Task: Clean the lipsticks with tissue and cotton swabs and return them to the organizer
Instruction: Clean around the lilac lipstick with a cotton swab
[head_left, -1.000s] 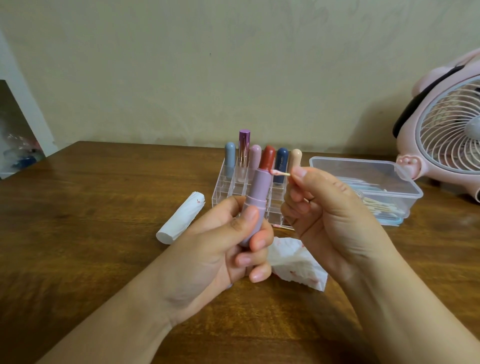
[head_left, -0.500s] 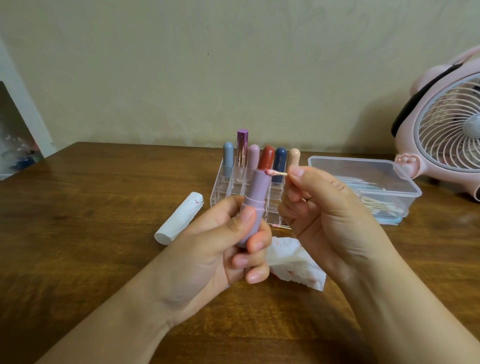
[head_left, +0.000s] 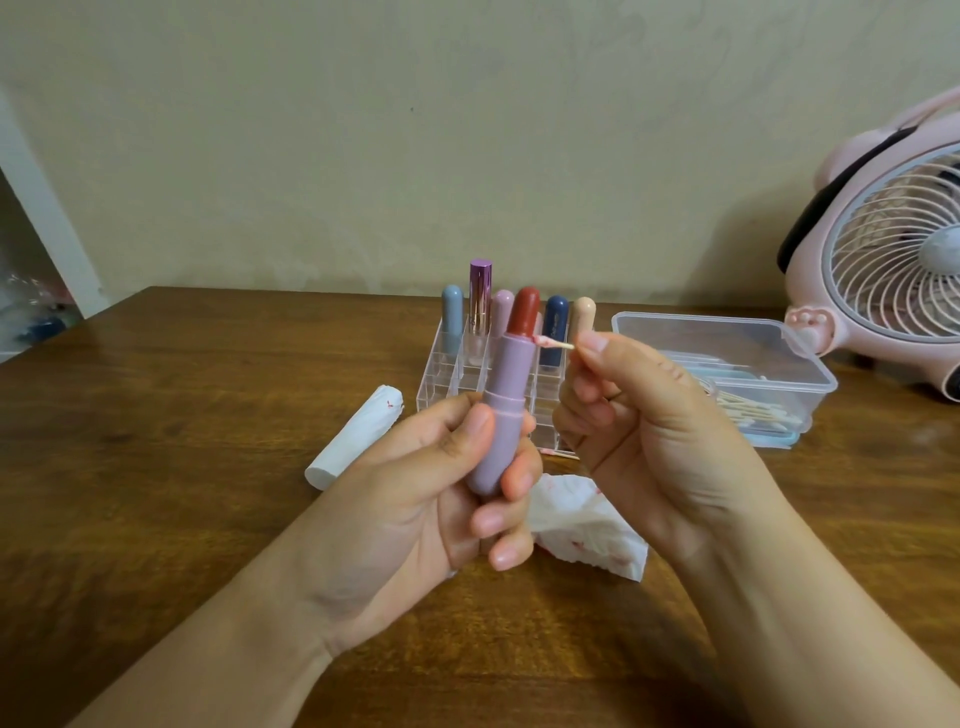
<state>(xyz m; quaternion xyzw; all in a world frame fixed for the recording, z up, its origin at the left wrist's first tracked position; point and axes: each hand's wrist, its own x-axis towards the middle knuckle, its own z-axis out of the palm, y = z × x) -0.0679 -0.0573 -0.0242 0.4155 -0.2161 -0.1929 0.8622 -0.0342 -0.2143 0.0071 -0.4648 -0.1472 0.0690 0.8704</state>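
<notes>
Gripped upright in the left hand (head_left: 415, 499), fingers and thumb curled round its lilac barrel, the lipstick (head_left: 506, 405) stands at frame centre with its red bullet exposed. Right hand (head_left: 639, 431) pinches a swab (head_left: 553, 343) whose stained tip touches the barrel's rim just below the bullet. Behind them the organizer (head_left: 447, 379) holds five capped lipsticks. A stained tissue (head_left: 587, 530) lies on the table (head_left: 156, 519) below the hands, a white roll (head_left: 358, 436) at left, a swab box (head_left: 737, 364) and pink fan (head_left: 893, 260) at right.
</notes>
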